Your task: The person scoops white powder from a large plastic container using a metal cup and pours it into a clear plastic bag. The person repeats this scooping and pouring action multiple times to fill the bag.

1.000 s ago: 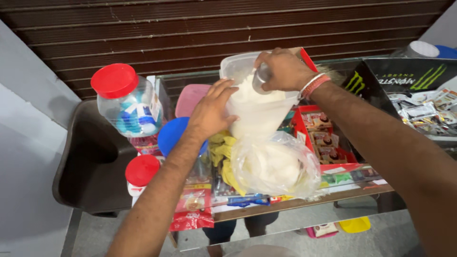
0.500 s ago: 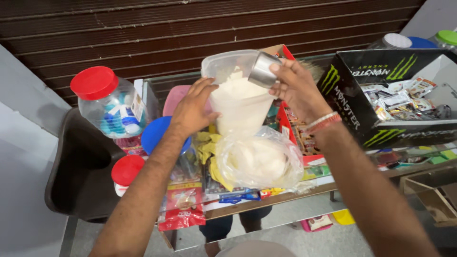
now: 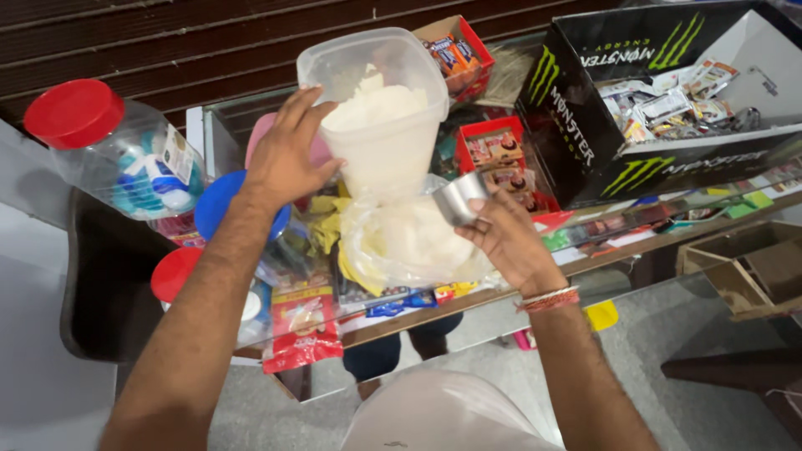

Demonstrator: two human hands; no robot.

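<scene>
So the left hand (image 3: 288,163) is flat against the side of a clear plastic tub (image 3: 380,108), fingers spread around its left wall, holding it tilted up over the counter (image 3: 501,288). The tub is squarish with rounded corners, cloudy-clear, and roughly half full of white powder (image 3: 376,104) heaped against the far side. The right hand (image 3: 505,242) sits at about 4 o'clock from the tub, fingers wrapped around a small shiny steel cup (image 3: 459,199), round and smooth; can't tell what's inside it. Right under the tub, touching the cup's edge, is a thin crinkly clear bag (image 3: 409,242) with more of the same white stuff bulging in it. At 9 o'clock from the tub there's a big clear jar (image 3: 125,159) with a red lid, lying tilted and stuffed with small blue and white packets. Between that jar and the bag is a blue round lid (image 3: 219,205), and at 7 o'clock another red lid (image 3: 174,271). At 2 o'clock is a black cardboard box (image 3: 585,125) with green markings, open on top, full of small foil sachets. At 12 to 1 o'clock are red cartons (image 3: 493,150) of little wrapped snacks.
</scene>
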